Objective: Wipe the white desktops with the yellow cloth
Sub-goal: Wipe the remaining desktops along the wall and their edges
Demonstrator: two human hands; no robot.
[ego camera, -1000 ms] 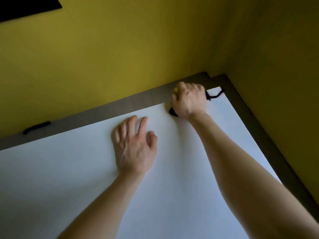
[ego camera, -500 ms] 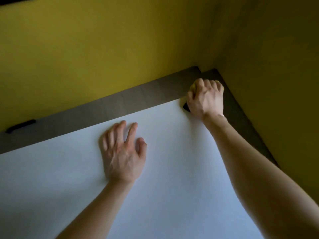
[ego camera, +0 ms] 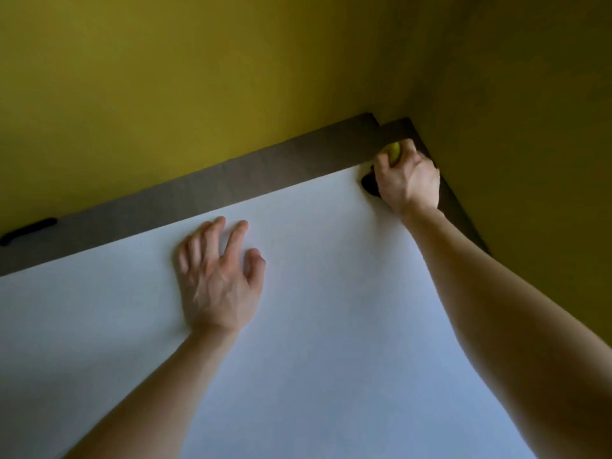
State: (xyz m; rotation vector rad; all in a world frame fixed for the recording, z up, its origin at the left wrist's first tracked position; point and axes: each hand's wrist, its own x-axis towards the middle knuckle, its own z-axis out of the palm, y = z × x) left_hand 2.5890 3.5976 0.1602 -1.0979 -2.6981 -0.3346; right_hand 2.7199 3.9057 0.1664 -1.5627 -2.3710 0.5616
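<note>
We found the right hand (ego camera: 409, 182), fisted round the cloth (ego camera: 394, 151), had moved rightward into the far corner of the desk (ego camera: 331, 293), the left hand (ego camera: 220, 283) resting flat, fingers spread; far edge apparently covered.

No readable text, label or sign anywhere.
</note>
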